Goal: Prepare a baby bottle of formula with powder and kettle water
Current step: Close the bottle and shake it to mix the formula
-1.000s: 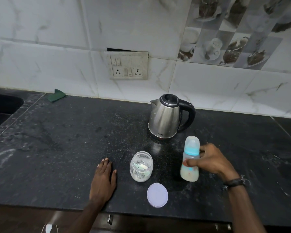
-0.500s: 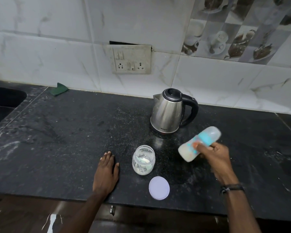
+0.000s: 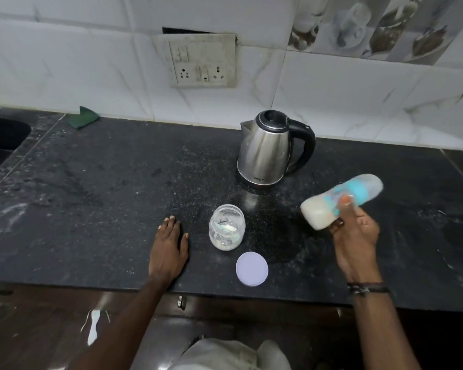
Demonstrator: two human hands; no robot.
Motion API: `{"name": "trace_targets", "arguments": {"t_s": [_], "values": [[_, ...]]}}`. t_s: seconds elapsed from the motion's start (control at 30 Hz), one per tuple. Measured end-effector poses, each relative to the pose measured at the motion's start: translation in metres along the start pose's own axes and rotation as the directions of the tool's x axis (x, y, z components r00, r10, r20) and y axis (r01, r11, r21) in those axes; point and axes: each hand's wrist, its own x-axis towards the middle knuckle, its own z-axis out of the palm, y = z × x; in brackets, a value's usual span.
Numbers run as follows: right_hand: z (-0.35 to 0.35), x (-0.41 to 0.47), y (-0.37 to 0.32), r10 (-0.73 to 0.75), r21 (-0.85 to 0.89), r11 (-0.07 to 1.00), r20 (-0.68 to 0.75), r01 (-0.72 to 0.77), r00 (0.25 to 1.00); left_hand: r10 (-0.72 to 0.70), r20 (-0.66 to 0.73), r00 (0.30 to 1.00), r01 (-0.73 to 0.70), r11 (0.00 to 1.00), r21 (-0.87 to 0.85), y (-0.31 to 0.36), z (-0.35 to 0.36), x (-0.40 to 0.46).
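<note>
Black speckled stone tabletop (image 3: 96, 198) w/ white marble-look wall tiles behind; kettle (image 3: 265, 153) is the landmark.

Nearest the person, front-left of kettle: round pale-lilac lid (image 3: 251, 268) lying flat close to the tabletop's front edge. Just beyond it, btwn lid and kettle, open clear jar (image 3: 226, 227) standing upright, white powder in the bottom and what looks like a scoop inside.

Left of jar, well front-left of kettle: left hand (image 3: 169, 249) flat on the tabletop, palm down, fingers straight & together, holding nothing, not touching the jar.

Front-right of kettle: right hand (image 3: 354, 236) raised off the tabletop, fingers & thumb curled round the bottle (image 3: 340, 201) mid-body. Bottle tilted nearly sideways, base toward kettle side/left, capped top pointing up-right; blue collar, clear cap, milky liquid pooled at base end. Bottle blurred. Dark band on right wrist.

Kettle: steel body, black lid and handle, upright, handle to the right, spout left.

Far left of kettle, by the wall: green cloth (image 3: 84, 117). Above-left of kettle on the wall: switch/socket plate (image 3: 202, 62). Up-right: tiles printed w/ cups.
</note>
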Motion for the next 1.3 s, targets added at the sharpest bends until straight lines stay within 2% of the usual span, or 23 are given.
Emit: {"name": "trace_targets", "arguments": {"t_s": [0.03,0.13,0.17,0.23,0.27,0.3,0.37,0.4,0.5,0.53,0.6,0.63,0.7,0.73,0.83,0.97,1.07,1.17,1.23,1.27,1.3], "values": [[0.0,0.001,-0.001,0.006,0.019,1.0,-0.038,-0.005,0.999,-0.004,0.005,1.0,0.004,1.0,0.002,0.0,0.001,-0.001],[0.0,-0.004,0.001,0.047,-0.151,0.988,0.116,-0.03,0.992,0.001,-0.003,1.0,-0.001,1.0,-0.004,-0.002,0.0,-0.001],[-0.003,-0.004,0.004,0.031,-0.132,0.991,0.117,-0.015,0.993,0.007,-0.008,1.0,-0.007,1.0,-0.007,-0.002,0.0,-0.001],[-0.007,-0.003,0.003,-0.017,0.017,1.0,-0.007,0.017,1.0,0.0,-0.008,1.0,0.0,1.0,-0.007,-0.001,0.001,0.0],[-0.009,-0.001,0.001,-0.004,0.033,0.999,-0.052,0.005,0.999,-0.005,-0.005,1.0,0.005,1.0,-0.005,0.0,0.002,-0.001],[-0.009,-0.002,0.0,0.019,-0.025,0.999,-0.021,-0.02,1.0,-0.009,-0.001,1.0,0.009,1.0,-0.002,-0.001,0.003,-0.001],[-0.006,-0.006,0.001,0.086,-0.175,0.983,0.137,-0.061,0.987,-0.002,-0.003,1.0,0.002,1.0,-0.002,-0.003,0.003,-0.001],[-0.006,-0.008,0.003,0.084,-0.19,0.98,0.144,-0.055,0.986,0.004,-0.004,1.0,-0.004,1.0,-0.005,-0.004,0.002,0.0],[-0.008,-0.006,0.005,0.038,-0.048,0.998,-0.045,-0.04,0.998,-0.007,-0.001,1.0,0.007,1.0,-0.001,-0.003,0.003,0.0],[-0.006,-0.006,0.003,0.047,-0.084,0.995,-0.037,-0.05,0.998,-0.012,-0.003,1.0,0.012,1.0,-0.002,-0.002,0.003,-0.002],[-0.003,-0.009,0.004,0.067,-0.175,0.983,0.09,-0.051,0.994,-0.01,-0.008,1.0,0.01,1.0,-0.005,-0.002,0.002,-0.002],[-0.004,-0.009,0.006,0.074,-0.156,0.986,0.1,-0.058,0.992,-0.007,-0.008,1.0,0.007,1.0,-0.005,-0.003,0.002,-0.001],[-0.008,-0.008,0.005,0.042,-0.049,0.998,0.01,-0.041,0.999,-0.011,0.0,1.0,0.011,1.0,-0.002,-0.003,0.003,0.0],[-0.008,-0.007,0.003,0.049,-0.06,0.997,-0.021,-0.05,0.999,-0.019,0.006,1.0,0.019,1.0,0.0,-0.003,0.005,-0.001],[-0.006,-0.01,0.008,0.125,-0.205,0.974,0.124,-0.098,0.984,-0.02,0.006,1.0,0.02,1.0,0.0,-0.005,0.005,-0.001],[-0.009,-0.005,0.016,0.091,-0.12,0.988,-0.058,-0.097,0.994,-0.012,0.003,1.0,0.012,1.0,0.008,-0.004,0.006,-0.001],[-0.003,-0.006,0.024,0.126,-0.225,0.967,0.029,-0.116,0.992,-0.011,0.001,1.0,0.011,1.0,0.001,-0.006,0.006,-0.001],[-0.005,-0.002,0.028,0.089,-0.159,0.981,-0.108,-0.106,0.99,-0.008,-0.004,1.0,0.008,1.0,0.007,-0.004,0.005,-0.001],[-0.003,-0.002,0.028,0.178,-0.18,0.967,-0.036,-0.181,0.983,-0.015,0.0,1.0,0.015,1.0,0.012,-0.004,0.006,-0.002],[-0.002,-0.004,0.031,0.189,-0.22,0.959,0.026,-0.178,0.982,-0.012,-0.002,1.0,0.012,1.0,0.008,-0.005,0.006,-0.002],[-0.003,-0.005,0.035,0.174,-0.233,0.958,0.019,-0.165,0.985,-0.007,-0.005,1.0,0.007,1.0,0.002,-0.005,0.005,-0.001]]}}
